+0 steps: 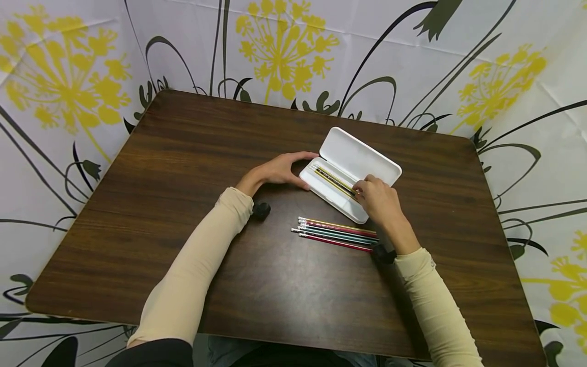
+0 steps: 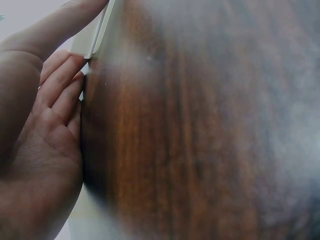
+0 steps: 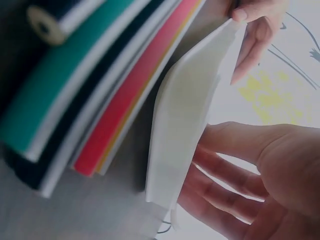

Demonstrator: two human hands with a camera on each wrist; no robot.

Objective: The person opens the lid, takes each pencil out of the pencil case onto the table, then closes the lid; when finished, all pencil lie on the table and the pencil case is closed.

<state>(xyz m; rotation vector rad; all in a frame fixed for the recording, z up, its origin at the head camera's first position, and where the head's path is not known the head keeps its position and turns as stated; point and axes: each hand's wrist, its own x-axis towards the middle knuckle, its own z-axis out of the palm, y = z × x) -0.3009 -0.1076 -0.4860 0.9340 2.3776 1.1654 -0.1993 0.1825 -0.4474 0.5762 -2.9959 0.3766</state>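
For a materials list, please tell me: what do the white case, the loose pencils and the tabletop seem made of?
White case: probably rigid plastic with a smooth sheen, judging by its even, rounded corners. Loose pencils: likely glossy painted wood; one end shows a pale ring around a dark core. Tabletop: brown grain and a soft glare; wood or laminate, unclear.

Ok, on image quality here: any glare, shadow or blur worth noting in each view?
Head: fairly clear, with pale glare on the tabletop below the loose pencils and a dark shadow beside the right sleeve; left wrist: tabletop hazy, washed out toward the right; right wrist: close pencils soft, floral backdrop bright and blurred.
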